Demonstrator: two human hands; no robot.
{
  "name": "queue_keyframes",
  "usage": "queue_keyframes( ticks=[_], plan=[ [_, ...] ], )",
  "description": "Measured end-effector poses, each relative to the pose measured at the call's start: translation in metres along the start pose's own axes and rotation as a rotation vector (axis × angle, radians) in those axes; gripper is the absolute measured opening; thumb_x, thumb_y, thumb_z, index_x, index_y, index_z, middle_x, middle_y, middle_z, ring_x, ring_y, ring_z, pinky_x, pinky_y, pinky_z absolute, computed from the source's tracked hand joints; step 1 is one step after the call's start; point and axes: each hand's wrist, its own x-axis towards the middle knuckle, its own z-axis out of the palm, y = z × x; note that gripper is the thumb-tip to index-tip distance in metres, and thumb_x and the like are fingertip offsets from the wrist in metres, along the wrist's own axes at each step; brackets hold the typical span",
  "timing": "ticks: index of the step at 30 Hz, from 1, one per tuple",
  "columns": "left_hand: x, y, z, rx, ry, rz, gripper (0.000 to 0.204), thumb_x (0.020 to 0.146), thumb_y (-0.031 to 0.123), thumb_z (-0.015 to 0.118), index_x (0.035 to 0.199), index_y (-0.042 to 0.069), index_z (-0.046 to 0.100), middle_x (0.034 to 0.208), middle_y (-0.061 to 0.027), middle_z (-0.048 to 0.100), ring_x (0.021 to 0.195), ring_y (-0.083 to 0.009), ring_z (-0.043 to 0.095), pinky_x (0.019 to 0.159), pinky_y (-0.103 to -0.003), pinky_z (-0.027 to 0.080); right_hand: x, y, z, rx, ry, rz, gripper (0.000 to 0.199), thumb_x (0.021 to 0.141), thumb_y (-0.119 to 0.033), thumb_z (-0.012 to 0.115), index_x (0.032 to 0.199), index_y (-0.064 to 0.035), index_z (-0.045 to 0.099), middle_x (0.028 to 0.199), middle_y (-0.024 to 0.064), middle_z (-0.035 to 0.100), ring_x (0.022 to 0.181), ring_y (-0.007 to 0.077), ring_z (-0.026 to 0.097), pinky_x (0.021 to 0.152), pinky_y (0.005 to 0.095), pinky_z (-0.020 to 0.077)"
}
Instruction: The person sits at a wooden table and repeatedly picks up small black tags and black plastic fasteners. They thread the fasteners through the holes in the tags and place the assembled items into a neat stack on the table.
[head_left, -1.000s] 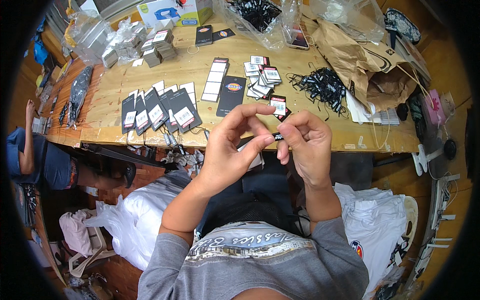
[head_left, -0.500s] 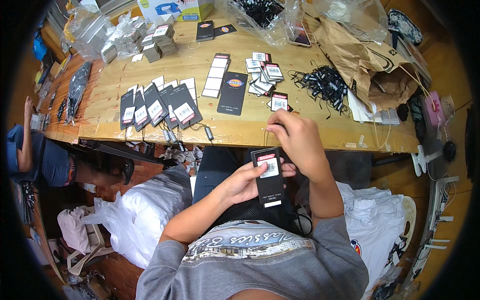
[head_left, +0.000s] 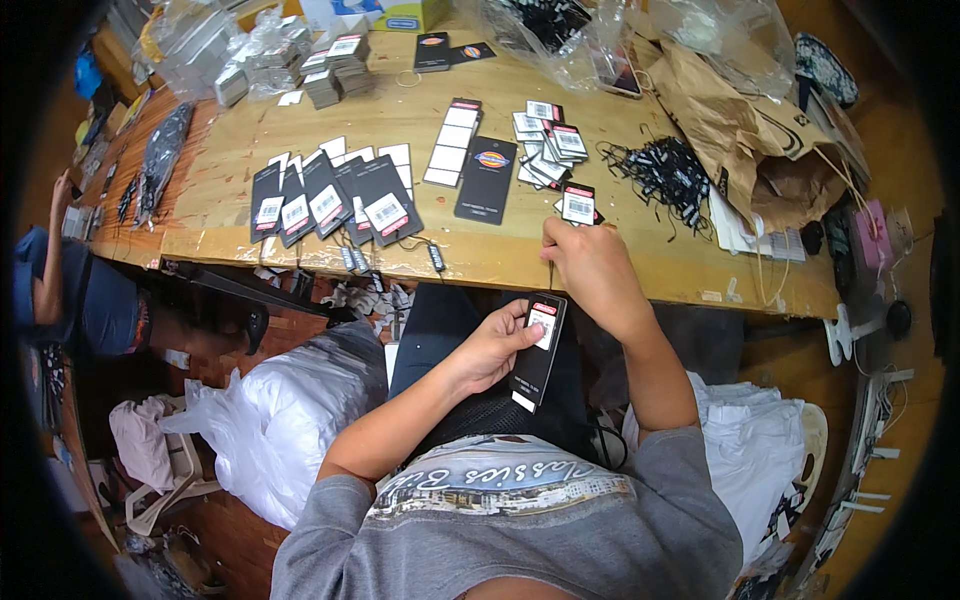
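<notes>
My left hand (head_left: 497, 345) grips a black hang tag (head_left: 535, 372) over my lap, thumb across its white barcode sticker. A white edge shows at the tag's lower end. Above it, my right hand (head_left: 592, 268) is closed in a pinch on a thin dark string (head_left: 551, 272) that runs down to the tag's top. Just beyond my right hand lies a small barcode card (head_left: 578, 203). Farther off is a pile of similar small cards (head_left: 545, 160). A large black tag (head_left: 487, 180) and a white-panelled strip tag (head_left: 453, 142) lie left of them.
Fanned black tags (head_left: 385, 205) with strings line the table's front edge at left. Tangled black strings (head_left: 660, 180) and a brown paper bag (head_left: 740, 130) are at right. Card stacks (head_left: 337, 70) stand at the back. A white plastic sack (head_left: 285, 430) sits on the floor; another person (head_left: 75, 290) is at far left.
My right hand has drawn the string taut above the hang tag. The tag now tilts, its lower end toward the left, and the right-hand side of it is freer. The whole view has shifted slightly.
</notes>
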Motion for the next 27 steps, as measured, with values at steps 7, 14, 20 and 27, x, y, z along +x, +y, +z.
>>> queue_keyframes(
  ticks=[7, 14, 20, 27],
  plan=[
    [-0.090, 0.091, -0.003, 1.394, -0.053, 0.282, 0.031, 0.073, 0.003, 0.051, 0.103, 0.003, 0.047, 0.088, -0.0152, 0.055, 0.081, -0.0280, 0.055, 0.070, -0.033, 0.042, 0.000, -0.034, -0.017, 1.031, -0.370, 0.160, 0.012, 0.074, -0.004, 0.054, 0.085, -0.0014, 0.052, 0.057, 0.0045, 0.054, 0.049, 0.0102, 0.050, 0.045, 0.0221, 0.0373],
    [-0.178, 0.238, -0.029, 2.458, 0.903, -0.014, 0.022, 0.061, 0.000, 0.050, 0.073, 0.013, 0.063, 0.076, -0.0045, 0.054, 0.093, -0.0220, 0.045, 0.087, -0.044, 0.025, 0.029, -0.131, 0.069, 1.476, -0.765, -0.020, 0.014, 0.084, -0.007, 0.042, 0.088, -0.0002, 0.052, 0.066, 0.0056, 0.056, 0.053, 0.0087, 0.051, 0.050, 0.0196, 0.0421],
    [-0.147, 0.287, -0.116, 2.882, 0.780, -0.205, 0.014, 0.068, 0.003, 0.048, 0.073, 0.008, 0.059, 0.078, -0.0032, 0.056, 0.095, -0.0206, 0.046, 0.087, -0.044, 0.028, 0.043, -0.188, 0.137, 1.502, -0.905, 0.033, 0.017, 0.083, -0.004, 0.039, 0.093, 0.0025, 0.051, 0.076, 0.0092, 0.058, 0.065, 0.0122, 0.057, 0.056, 0.0229, 0.0456],
    [-0.088, 0.281, -0.099, 2.663, 0.503, 0.240, 0.019, 0.064, -0.002, 0.049, 0.082, 0.005, 0.050, 0.094, -0.0099, 0.047, 0.096, -0.0264, 0.043, 0.083, -0.037, 0.033, 0.039, -0.115, 0.057, 0.774, -0.460, -0.419, 0.016, 0.072, -0.010, 0.055, 0.086, -0.0026, 0.057, 0.083, 0.0110, 0.057, 0.079, 0.0232, 0.055, 0.070, 0.0327, 0.0431]
  ],
)
